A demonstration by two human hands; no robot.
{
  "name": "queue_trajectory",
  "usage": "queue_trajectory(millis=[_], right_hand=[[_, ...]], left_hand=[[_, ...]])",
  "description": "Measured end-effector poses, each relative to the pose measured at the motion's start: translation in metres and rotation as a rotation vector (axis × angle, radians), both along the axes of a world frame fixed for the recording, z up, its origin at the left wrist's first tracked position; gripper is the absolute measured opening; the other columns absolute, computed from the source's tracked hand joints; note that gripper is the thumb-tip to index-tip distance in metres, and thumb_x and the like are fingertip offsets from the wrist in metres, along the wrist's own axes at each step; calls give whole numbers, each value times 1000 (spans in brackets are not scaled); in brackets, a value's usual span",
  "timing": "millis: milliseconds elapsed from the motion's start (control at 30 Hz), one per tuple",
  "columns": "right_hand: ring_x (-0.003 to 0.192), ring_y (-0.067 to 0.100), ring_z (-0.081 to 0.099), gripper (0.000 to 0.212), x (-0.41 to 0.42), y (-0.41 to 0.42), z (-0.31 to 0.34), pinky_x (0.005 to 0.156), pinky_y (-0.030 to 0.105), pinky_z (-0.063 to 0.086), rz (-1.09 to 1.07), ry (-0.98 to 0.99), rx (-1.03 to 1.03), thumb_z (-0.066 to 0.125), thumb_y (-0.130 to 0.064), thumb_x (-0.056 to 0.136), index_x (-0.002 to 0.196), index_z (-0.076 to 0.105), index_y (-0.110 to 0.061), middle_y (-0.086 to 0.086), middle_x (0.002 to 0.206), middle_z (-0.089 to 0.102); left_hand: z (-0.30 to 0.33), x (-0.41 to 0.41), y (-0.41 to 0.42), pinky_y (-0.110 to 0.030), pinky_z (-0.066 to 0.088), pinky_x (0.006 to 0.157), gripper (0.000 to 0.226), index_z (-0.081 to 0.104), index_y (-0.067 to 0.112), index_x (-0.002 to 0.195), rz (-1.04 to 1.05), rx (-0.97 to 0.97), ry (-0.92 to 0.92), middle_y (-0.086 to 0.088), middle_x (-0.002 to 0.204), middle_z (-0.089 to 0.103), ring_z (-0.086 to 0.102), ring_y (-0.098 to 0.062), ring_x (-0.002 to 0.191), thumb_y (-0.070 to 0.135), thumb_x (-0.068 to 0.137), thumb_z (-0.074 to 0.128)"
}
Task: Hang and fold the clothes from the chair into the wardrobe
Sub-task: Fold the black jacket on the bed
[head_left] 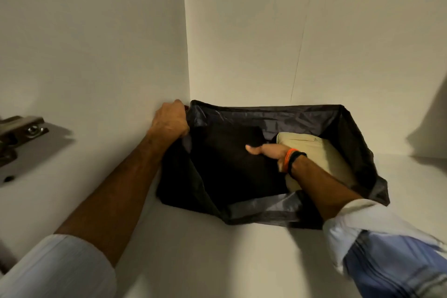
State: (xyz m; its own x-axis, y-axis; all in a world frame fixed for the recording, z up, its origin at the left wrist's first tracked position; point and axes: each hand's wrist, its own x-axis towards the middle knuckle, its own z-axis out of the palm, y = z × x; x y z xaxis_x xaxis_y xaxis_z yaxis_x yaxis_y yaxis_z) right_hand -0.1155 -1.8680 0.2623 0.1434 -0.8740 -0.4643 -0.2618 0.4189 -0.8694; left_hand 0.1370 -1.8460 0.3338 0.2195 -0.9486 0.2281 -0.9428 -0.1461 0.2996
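White panels close in this wardrobe compartment: a side wall (96, 43) on the left, a back wall (314, 31) behind, and a pale shelf (193, 249) running along the bottom. A metal hinge (19, 135) is fixed to the side wall near the left edge. On the shelf, pushed into the corner where the two walls meet, sits a dark fabric storage bag (266, 208) with its top open. Inside it lies a folded black garment (225, 164) on the left and a folded beige garment (321, 152) on the right, touching each other. The left hand (170, 120) has its grip curled round the bag's left rim, close against the side wall, forearm bare below a pushed-up pale sleeve (55, 271). The right hand (268, 151) reaches down into the bag, thumb laid over the black garment and its fingers hidden below, so I cannot tell whether that grip holds anything. An orange and black wristband (294, 158) circles the right wrist.
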Motion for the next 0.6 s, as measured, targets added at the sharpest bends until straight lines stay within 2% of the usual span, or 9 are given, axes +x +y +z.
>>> queue_trajectory(millis=[100, 200, 300, 400, 500, 567, 600], right_hand=[[101, 29, 69, 55, 0, -6, -13, 99, 49, 51, 67, 155, 11, 69, -49, 87, 123, 65, -8, 17, 115, 70], [117, 35, 62, 64, -2, -15, -11, 106, 58, 42, 117, 234, 1, 68, -57, 84, 127, 62, -9, 17, 125, 66], [124, 34, 56, 77, 8, -12, -5, 109, 50, 43, 139, 379, -103, 62, -63, 85, 138, 52, -9, 16, 141, 55], [139, 36, 39, 82, 16, -5, -3, 115, 39, 33, 149, 777, -338, 47, -61, 95, 148, 35, 0, 19, 156, 32], [135, 42, 39, 86, 19, -3, -7, 110, 44, 37, 100, 954, -567, 53, -61, 92, 147, 30, 1, 25, 150, 35], [129, 39, 43, 72, 18, 2, -9, 106, 46, 41, 143, 973, -756, 60, -55, 90, 140, 41, -6, 22, 141, 42], [124, 36, 46, 63, 18, 6, -8, 104, 44, 43, 210, 950, -855, 62, -52, 90, 134, 49, -9, 18, 136, 47]], left_hand=[[-5, 1, 9, -38, 47, 96, 64, 45, 1, 132, 16, 48, 4, -22, 131, 52, 54, -37, 119, 13, 80, 79], [-6, -2, 18, -42, 53, 94, 82, 39, 1, 133, 17, 107, 29, -20, 129, 52, 56, -37, 116, 20, 70, 88], [-8, -7, 26, -47, 55, 92, 91, 35, 2, 134, 33, 158, 32, -20, 129, 50, 56, -38, 116, 24, 66, 91], [-13, -8, 34, -43, 51, 97, 87, 34, 2, 136, 21, 138, 13, -21, 131, 50, 53, -39, 120, 23, 70, 88], [-26, -7, 41, -46, 44, 100, 87, 34, 3, 137, 1, 63, 25, -23, 135, 48, 50, -40, 123, 25, 71, 87], [-38, -5, 53, -48, 41, 105, 89, 40, 9, 140, -63, -65, 22, -19, 140, 43, 46, -39, 126, 31, 69, 88], [-43, -5, 61, -47, 41, 105, 84, 48, 15, 137, -146, -161, 2, -15, 139, 46, 46, -36, 126, 37, 67, 88]])
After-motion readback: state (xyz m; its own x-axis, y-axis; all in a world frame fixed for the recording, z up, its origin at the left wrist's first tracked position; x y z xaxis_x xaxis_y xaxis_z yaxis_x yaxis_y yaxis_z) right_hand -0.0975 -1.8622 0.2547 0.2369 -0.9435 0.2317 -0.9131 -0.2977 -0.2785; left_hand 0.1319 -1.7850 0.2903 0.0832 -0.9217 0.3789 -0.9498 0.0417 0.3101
